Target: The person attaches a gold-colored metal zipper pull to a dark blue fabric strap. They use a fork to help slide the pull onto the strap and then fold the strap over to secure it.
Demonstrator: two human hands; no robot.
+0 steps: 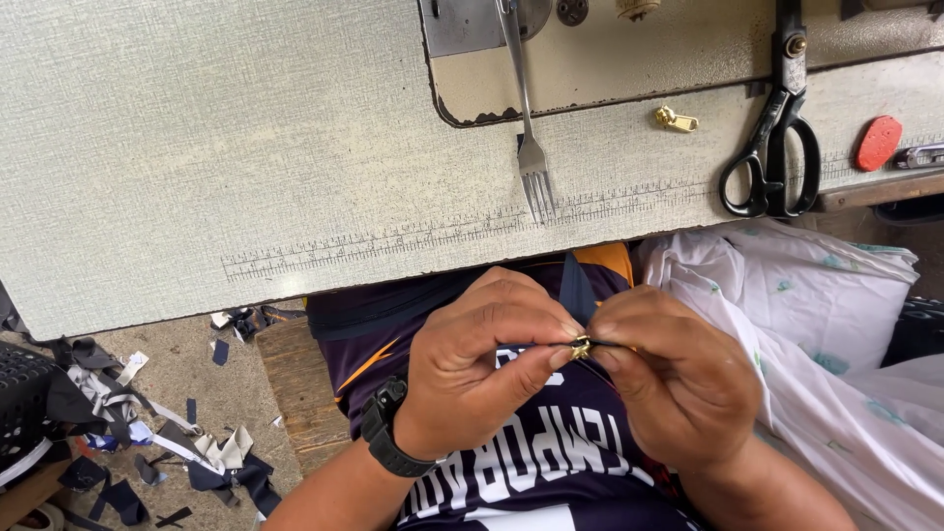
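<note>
My left hand [482, 369] and my right hand [674, 374] meet in front of my chest, just below the table edge. Between their thumbs and forefingers they pinch a small brass zipper slider [580, 347] on a dark blue zipper tape [575, 285] that runs up toward the table. A black watch sits on my left wrist. I wear a dark jersey with white lettering. A second brass zipper slider [676, 120] lies on the grey-green sewing table [246, 147], apart from both hands.
A metal fork [526, 128] lies on the table, tines toward me. Black scissors [772, 147] and a red chalk piece [878, 143] lie at the right. White patterned fabric [816, 334] is bunched at my right. Cloth scraps [147, 433] litter the floor at left.
</note>
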